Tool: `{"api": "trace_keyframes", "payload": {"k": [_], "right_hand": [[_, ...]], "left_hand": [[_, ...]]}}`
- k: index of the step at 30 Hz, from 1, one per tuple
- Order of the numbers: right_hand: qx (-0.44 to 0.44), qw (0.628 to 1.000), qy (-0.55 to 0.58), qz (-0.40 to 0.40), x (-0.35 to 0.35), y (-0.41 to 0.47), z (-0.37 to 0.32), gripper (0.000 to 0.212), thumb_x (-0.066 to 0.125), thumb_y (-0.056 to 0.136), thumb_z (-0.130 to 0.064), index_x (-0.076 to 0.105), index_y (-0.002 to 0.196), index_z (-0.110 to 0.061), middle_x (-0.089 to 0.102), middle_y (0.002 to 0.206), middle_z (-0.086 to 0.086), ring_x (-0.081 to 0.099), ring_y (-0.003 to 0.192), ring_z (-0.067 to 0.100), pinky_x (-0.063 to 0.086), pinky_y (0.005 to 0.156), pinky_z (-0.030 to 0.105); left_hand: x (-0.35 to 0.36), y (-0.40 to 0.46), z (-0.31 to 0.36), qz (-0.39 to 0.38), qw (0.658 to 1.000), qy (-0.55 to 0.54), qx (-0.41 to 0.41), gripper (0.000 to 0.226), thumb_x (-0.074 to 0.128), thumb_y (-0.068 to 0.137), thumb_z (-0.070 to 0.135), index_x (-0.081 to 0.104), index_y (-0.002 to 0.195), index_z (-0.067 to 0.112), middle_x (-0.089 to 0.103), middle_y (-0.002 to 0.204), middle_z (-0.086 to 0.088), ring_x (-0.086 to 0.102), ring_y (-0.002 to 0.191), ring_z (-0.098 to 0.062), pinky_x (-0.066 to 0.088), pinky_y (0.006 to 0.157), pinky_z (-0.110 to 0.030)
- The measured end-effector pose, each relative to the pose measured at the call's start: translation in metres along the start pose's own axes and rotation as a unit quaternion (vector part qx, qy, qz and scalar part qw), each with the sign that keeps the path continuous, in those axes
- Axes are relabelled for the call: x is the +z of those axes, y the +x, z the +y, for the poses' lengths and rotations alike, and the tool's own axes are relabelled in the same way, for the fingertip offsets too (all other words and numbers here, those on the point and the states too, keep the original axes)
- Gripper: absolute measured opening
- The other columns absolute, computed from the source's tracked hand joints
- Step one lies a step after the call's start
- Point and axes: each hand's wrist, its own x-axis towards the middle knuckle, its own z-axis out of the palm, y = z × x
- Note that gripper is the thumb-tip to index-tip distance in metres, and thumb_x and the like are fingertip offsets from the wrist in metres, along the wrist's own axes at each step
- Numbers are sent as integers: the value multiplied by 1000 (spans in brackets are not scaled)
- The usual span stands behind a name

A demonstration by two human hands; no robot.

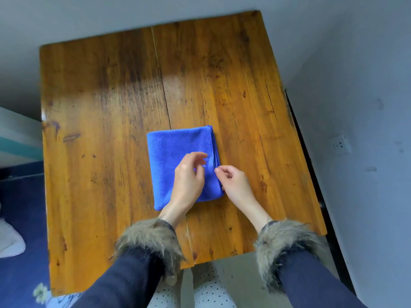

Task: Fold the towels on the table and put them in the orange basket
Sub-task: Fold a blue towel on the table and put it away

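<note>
On worn wooden table [100, 107] (grey walls [355, 63] around), folded blue towel [173, 156].

The towel [178, 156] is bright blue, plush, folded into a flat rectangle of several layers; it lies on the wooden bench [100, 107], about midway between the left and right edges and nearer the near edge than the far one; its stacked open edges face right, its smooth fold faces left; its near part is hidden under the hands.
</note>
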Motion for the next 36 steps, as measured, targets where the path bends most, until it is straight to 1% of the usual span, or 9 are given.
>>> {"api": "trace_keyframes", "payload": {"k": [3,7,11,17,22,24,25,28,36], "right_hand": [[-14,997,-69,21,5,10,-16,27,60,89,-28,61,108,-10,65,88,5,57,87,19,37,70,23],[-37,990,-132,38,18,27,-32,24,56,90,-24,56,109,-10,62,107,8,55,102,25,39,78,29],[-37,989,-135,36,19,26,-34,17,44,95,-23,48,108,-13,58,106,8,51,99,28,33,70,30],[-1,996,-67,52,19,27,-33,8,42,91,-18,46,94,-13,54,87,3,47,77,22,31,63,32],[10,993,-79,89,18,32,-29,6,49,89,-15,51,94,-13,55,93,2,53,96,27,38,77,31],[-107,965,-187,151,23,27,-23,20,49,89,-15,53,107,-9,55,112,10,52,106,30,41,90,38],[-191,932,-255,173,28,25,-19,29,47,88,-15,53,114,-5,53,120,14,50,113,32,40,97,44],[-336,851,-368,164,44,27,-11,45,38,90,-20,48,131,-2,46,139,19,39,132,33,22,112,47],[-342,831,-421,127,53,68,-5,50,32,94,-30,39,141,-14,32,150,13,25,141,27,8,114,45]], "left_hand": [[-24,-9,-20,63,985,112,114,36,36,82,1,61,107,7,59,102,-7,50,98,-20,36,88,-17],[-52,-3,-53,112,969,183,124,40,34,89,14,52,123,1,50,123,-18,40,119,-26,31,105,-31],[-53,2,-69,46,935,313,158,49,34,94,28,37,138,6,31,148,-18,19,140,-33,18,113,-42],[-39,8,-72,-25,894,421,152,60,30,92,48,26,145,21,16,155,-12,6,143,-31,7,114,-49],[-30,10,-78,-21,867,474,157,66,31,88,58,30,144,23,20,154,-12,12,143,-32,4,113,-53],[-28,11,-77,-19,864,478,158,66,31,88,58,30,144,23,20,154,-13,13,143,-32,2,113,-53],[-29,12,-76,-18,867,472,160,65,31,88,56,31,144,23,20,154,-14,13,143,-32,2,113,-53],[-30,16,-70,-1,882,436,180,56,32,91,44,33,143,23,20,154,-14,13,143,-33,4,112,-54],[-29,50,-78,36,883,429,188,54,34,92,43,33,143,23,24,152,-13,18,142,-32,8,113,-54]]}}
